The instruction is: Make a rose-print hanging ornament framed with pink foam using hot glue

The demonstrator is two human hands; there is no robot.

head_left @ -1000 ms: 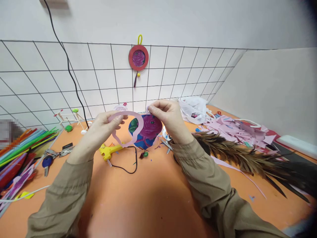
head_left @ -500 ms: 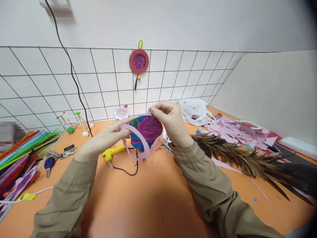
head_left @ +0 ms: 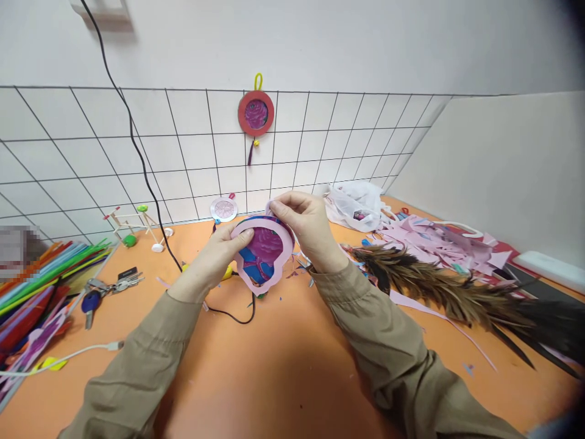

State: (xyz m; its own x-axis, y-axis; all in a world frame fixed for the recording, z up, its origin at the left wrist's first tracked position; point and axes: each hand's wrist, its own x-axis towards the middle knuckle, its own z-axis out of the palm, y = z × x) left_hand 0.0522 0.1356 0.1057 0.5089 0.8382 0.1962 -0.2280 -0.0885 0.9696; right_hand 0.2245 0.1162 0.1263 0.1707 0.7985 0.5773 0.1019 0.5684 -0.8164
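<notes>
Between my hands, above the table, is a rose-patterned piece of fabric [head_left: 264,247] in purple and blue. A pink wavy-edged paper frame [head_left: 282,268] lies across its front, with the rose showing through the opening. My left hand [head_left: 219,256] pinches the left rim, thumb on top of the pink frame. At the upper edge my right hand [head_left: 304,222] grips a pink paper piece [head_left: 269,208] between thumb and fingers; part of it is hidden behind the fingertips. A yellow glue gun [head_left: 227,272] lies below, mostly covered by my left hand.
A red round rose ornament [head_left: 242,114] hangs on the wire grid. Pink paper scraps [head_left: 425,244], a white plastic bag [head_left: 356,204] and brown feathers [head_left: 425,286] lie at right. Keys [head_left: 91,299] and colourful pipe cleaners [head_left: 46,274] are at left.
The pink frame has turned and swung over the front of the rose fabric. My left hand has moved right, closer to my right hand, and now covers most of the glue gun.
</notes>
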